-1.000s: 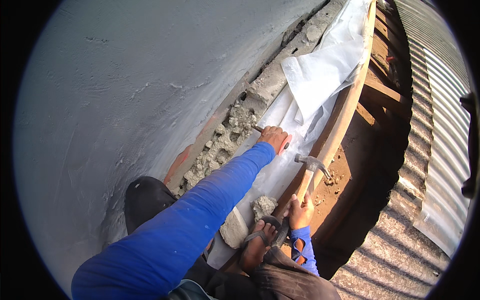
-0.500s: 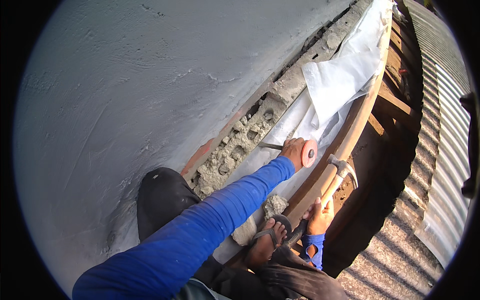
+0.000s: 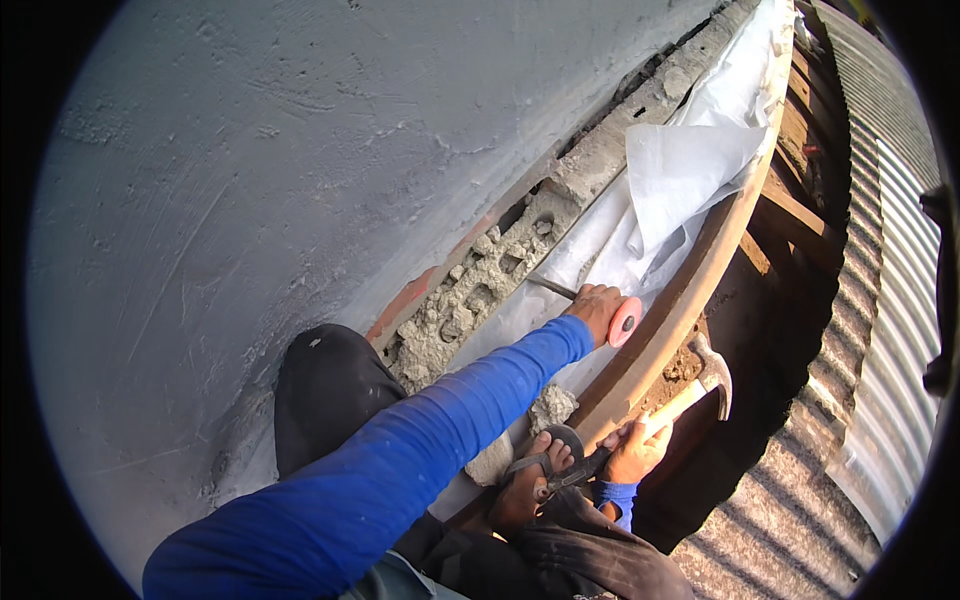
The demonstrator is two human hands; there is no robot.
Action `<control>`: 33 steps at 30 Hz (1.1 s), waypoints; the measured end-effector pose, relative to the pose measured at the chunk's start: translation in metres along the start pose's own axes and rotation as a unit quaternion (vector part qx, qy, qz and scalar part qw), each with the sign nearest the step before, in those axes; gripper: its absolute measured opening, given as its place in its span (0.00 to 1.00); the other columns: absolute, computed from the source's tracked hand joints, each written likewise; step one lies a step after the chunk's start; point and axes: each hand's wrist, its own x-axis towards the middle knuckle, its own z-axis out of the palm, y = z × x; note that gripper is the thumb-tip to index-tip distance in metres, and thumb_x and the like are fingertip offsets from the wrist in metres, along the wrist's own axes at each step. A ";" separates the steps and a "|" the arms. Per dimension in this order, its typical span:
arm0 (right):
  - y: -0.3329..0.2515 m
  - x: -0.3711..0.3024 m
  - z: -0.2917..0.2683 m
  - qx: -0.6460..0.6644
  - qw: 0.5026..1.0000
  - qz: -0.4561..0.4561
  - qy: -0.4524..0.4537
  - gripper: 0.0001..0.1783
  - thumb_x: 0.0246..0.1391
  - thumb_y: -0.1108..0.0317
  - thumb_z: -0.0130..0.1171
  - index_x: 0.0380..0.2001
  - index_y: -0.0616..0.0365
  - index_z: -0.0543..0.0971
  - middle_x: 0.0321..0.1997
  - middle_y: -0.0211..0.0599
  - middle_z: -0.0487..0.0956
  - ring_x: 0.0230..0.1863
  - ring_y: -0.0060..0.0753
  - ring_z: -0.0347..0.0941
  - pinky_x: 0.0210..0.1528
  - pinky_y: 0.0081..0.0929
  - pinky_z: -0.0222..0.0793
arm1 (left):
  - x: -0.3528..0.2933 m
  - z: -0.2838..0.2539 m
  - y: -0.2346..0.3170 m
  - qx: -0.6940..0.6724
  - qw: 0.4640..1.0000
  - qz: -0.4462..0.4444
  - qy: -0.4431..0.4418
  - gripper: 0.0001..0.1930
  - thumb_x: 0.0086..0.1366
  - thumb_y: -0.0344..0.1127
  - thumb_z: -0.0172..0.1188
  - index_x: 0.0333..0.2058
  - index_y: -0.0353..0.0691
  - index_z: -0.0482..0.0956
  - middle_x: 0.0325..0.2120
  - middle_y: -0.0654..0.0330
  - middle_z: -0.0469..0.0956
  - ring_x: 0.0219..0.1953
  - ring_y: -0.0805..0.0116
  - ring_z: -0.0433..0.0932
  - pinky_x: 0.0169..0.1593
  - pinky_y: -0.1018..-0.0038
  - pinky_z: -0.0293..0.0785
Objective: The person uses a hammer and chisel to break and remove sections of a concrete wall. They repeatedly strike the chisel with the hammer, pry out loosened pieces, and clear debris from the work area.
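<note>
My left hand (image 3: 596, 306) is closed around a chisel (image 3: 552, 287) with a round pinkish-orange guard (image 3: 625, 321) at its struck end. The chisel's shaft points left, its tip at or close to the edge of the broken concrete blocks (image 3: 475, 295). Lower right, my right hand (image 3: 637, 451) grips a claw hammer (image 3: 682, 396) by its handle. The hammer's metal head is up and to the right of that hand, apart from the chisel guard. Part of the handle's lower end is hidden by the fingers.
A grey plastered wall (image 3: 230, 180) rises on the left. White sheeting (image 3: 683, 172) lies between the blocks and a curved wooden beam (image 3: 690, 305). Beyond the beam is a dark gap with timbers, then corrugated roofing (image 3: 790, 500). Concrete lumps (image 3: 551, 408) lie by my sandalled foot (image 3: 527, 482).
The hammer has swung right and a little down, away from the chisel guard. My left hand and chisel appear shifted slightly right and down with the whole view.
</note>
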 end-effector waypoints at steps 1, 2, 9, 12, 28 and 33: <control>0.002 -0.003 0.001 -0.034 0.998 0.028 -0.051 0.07 0.61 0.70 0.52 0.39 0.58 0.66 0.16 0.29 0.67 0.10 0.20 0.63 0.11 0.17 0.59 | 0.002 0.000 0.001 -0.007 1.000 -0.003 -0.005 0.12 0.55 0.36 0.60 0.39 0.45 0.77 0.36 0.56 0.74 0.45 0.57 0.72 0.52 0.62 0.63; 0.003 -0.004 0.000 -0.089 0.985 0.052 -0.139 0.09 0.61 0.69 0.52 0.42 0.58 0.67 0.16 0.28 0.67 0.10 0.19 0.63 0.12 0.16 0.59 | 0.002 -0.001 0.001 -0.004 1.000 -0.010 -0.010 0.12 0.55 0.36 0.60 0.39 0.45 0.77 0.36 0.56 0.74 0.45 0.57 0.72 0.53 0.62 0.62; 0.010 0.000 -0.009 -0.060 0.996 0.003 -0.059 0.12 0.60 0.68 0.53 0.45 0.59 0.68 0.15 0.27 0.68 0.11 0.19 0.64 0.11 0.17 0.60 | 0.007 -0.004 0.005 0.010 1.000 -0.021 -0.017 0.14 0.54 0.36 0.60 0.41 0.45 0.76 0.37 0.56 0.73 0.46 0.56 0.71 0.53 0.63 0.62; 0.017 0.000 -0.010 -0.128 0.980 0.056 -0.139 0.12 0.59 0.71 0.52 0.46 0.60 0.69 0.14 0.27 0.68 0.10 0.19 0.64 0.12 0.17 0.59 | 0.001 -0.006 -0.005 0.058 0.997 -0.035 -0.047 0.13 0.54 0.37 0.60 0.40 0.47 0.76 0.37 0.57 0.73 0.47 0.58 0.72 0.53 0.64 0.61; 0.002 0.006 -0.007 -0.069 0.986 0.057 -0.143 0.12 0.62 0.67 0.52 0.45 0.60 0.70 0.17 0.28 0.69 0.12 0.19 0.65 0.13 0.16 0.60 | 0.006 -0.019 0.002 0.003 0.982 -0.186 0.001 0.13 0.57 0.41 0.61 0.39 0.43 0.76 0.38 0.53 0.74 0.48 0.54 0.72 0.51 0.60 0.64; -0.004 0.000 -0.004 -0.047 0.992 0.016 -0.117 0.15 0.62 0.66 0.53 0.49 0.61 0.69 0.16 0.28 0.69 0.12 0.19 0.65 0.13 0.16 0.60 | -0.006 -0.019 0.001 -0.019 0.990 -0.136 0.012 0.13 0.56 0.39 0.61 0.38 0.42 0.75 0.37 0.52 0.75 0.47 0.53 0.73 0.53 0.62 0.64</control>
